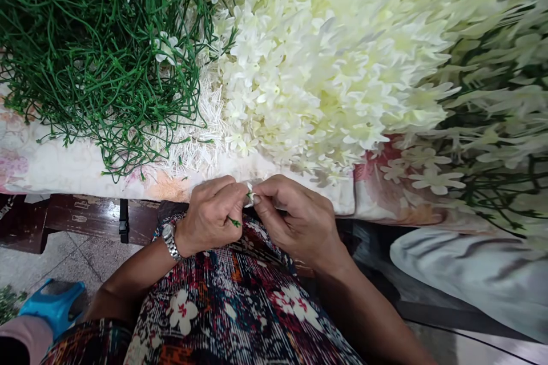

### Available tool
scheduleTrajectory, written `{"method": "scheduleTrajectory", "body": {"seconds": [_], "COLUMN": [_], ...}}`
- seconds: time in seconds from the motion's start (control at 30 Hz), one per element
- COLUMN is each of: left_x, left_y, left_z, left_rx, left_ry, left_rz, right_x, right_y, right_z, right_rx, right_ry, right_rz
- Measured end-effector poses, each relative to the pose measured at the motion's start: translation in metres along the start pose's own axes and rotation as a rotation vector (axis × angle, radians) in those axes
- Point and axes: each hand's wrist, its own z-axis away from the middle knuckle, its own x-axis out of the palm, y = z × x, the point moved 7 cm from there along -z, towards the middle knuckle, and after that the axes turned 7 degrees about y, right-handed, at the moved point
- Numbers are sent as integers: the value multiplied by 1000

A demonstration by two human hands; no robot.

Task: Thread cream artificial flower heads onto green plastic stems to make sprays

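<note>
With floral cloth (60, 165) beyond: gripping green stem (234, 222) (left hand (215, 210)), pinching white flower (249, 188) (right hand (303, 214)), apparently mid-joining, needing alignment next.

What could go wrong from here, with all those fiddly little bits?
The small green-and-white piece pinched between the left hand and right hand might slip and drop onto the patterned clothing below. The green stems lie in a tangle, so pulling one could drag others along. Some also overlap the thin white strands, so the two heaps could get mixed.
</note>
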Motion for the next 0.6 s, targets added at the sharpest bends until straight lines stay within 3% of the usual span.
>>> {"method": "scheduleTrajectory", "body": {"seconds": [0.27,0.47,0.6], "left_x": [-3,-9,-12], "left_y": [-2,-11,-8], "left_z": [-3,-2,-2], "left_rx": [-32,-201,-209], "left_ry": [30,20,31], "left_rz": [88,371,404], "right_x": [1,-15,-23], "right_y": [-2,-10,-16], "right_z": [0,-4,-7], "right_rx": [-35,-70,-113], "right_ry": [17,-7,32], "right_rz": [27,-7,-8]}}
